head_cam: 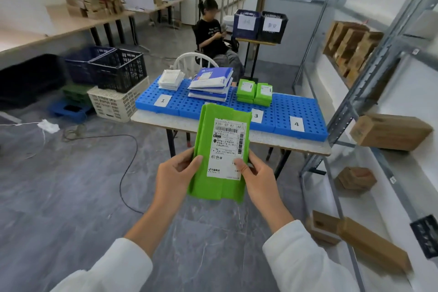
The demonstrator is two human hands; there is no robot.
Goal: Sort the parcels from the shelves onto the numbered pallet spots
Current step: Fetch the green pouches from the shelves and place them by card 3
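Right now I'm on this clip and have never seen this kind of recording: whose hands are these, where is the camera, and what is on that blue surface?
There is no machine here. A person wears a wide-angle camera on the head, looking forward and down, so the two arms in white sleeves are their own. This is the only view.

The left hand and right hand together hold a green parcel upright by its lower edges, its white shipping label facing the camera.

Ahead stands a table carrying blue pallets with paper number tags; 1, 3 and 4 are readable, and the parcel hides where 2 would be. White parcels lie behind tag 1, a blue-and-white stack sits next along, and green parcels behind tag 3. The spot at tag 4 is bare.

On the right, metal shelves hold brown boxes. Another person sits behind the table.
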